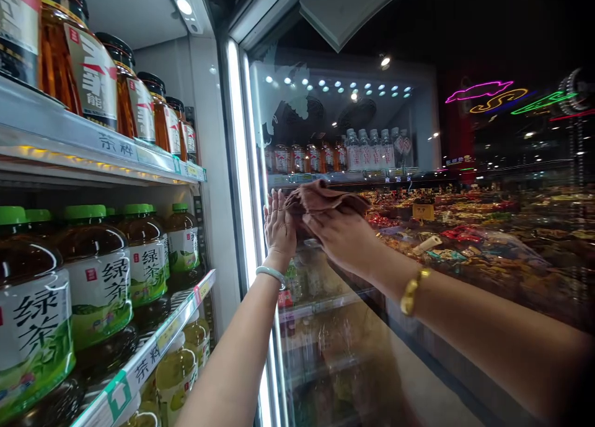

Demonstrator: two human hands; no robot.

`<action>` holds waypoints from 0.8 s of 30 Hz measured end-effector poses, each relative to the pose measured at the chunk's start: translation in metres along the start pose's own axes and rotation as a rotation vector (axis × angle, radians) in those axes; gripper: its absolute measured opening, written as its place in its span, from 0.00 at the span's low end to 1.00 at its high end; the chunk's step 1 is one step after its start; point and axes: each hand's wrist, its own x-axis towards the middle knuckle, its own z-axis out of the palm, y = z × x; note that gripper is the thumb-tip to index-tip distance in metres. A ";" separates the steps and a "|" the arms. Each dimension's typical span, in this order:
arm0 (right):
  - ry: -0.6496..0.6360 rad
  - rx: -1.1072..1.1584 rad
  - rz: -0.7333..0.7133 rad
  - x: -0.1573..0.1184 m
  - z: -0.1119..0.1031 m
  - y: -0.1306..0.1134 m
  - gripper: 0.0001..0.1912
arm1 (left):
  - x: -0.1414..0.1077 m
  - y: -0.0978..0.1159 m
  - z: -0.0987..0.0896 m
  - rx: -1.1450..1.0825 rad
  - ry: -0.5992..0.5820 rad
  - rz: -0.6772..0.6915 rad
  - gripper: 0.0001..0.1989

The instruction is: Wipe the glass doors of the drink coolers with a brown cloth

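A brown cloth (325,199) is pressed against the glass door (372,328) of a drinks cooler. My right hand (341,235), with a gold bracelet at the wrist, lies over the cloth and holds it to the glass. Just left of it, my left hand (280,225), wearing a pale green bangle, rests with fingers extended upward on the glass near the lit door edge. The fingertips of the left hand are beside the cloth's left end, and nothing shows in that hand.
Shelves at the left hold amber bottles (88,74) above and green-capped tea bottles (100,272) below. A bright light strip (242,167) runs down the door frame. Bottles, neon signs and packaged goods show in or through the glass at the right.
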 end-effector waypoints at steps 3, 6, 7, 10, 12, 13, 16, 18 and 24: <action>0.080 -0.041 0.137 -0.013 -0.009 0.011 0.27 | -0.001 0.002 -0.001 0.011 0.006 0.012 0.30; 0.096 -0.025 0.190 -0.008 0.001 -0.003 0.26 | -0.001 0.001 -0.001 0.019 0.022 0.037 0.30; 0.078 -0.006 0.171 -0.006 0.006 -0.010 0.26 | 0.000 0.000 -0.001 0.021 0.023 0.046 0.30; 0.082 0.003 0.033 -0.018 0.016 -0.021 0.24 | 0.001 -0.004 0.000 0.028 0.014 0.071 0.30; 0.137 -0.020 0.039 -0.039 0.007 -0.014 0.24 | 0.000 -0.004 0.000 0.028 0.024 0.071 0.29; 0.178 -0.033 0.098 -0.050 0.000 -0.007 0.24 | 0.000 -0.004 0.000 0.029 0.033 0.066 0.29; 0.298 -0.096 0.273 -0.062 -0.020 0.014 0.23 | -0.001 0.000 -0.002 0.043 0.043 0.075 0.29; 0.333 -0.114 0.294 -0.052 -0.020 0.017 0.23 | -0.001 0.004 -0.003 0.046 0.023 0.078 0.30; 0.273 -0.078 0.138 -0.052 0.003 0.000 0.22 | -0.008 0.050 0.002 0.030 -0.016 0.073 0.30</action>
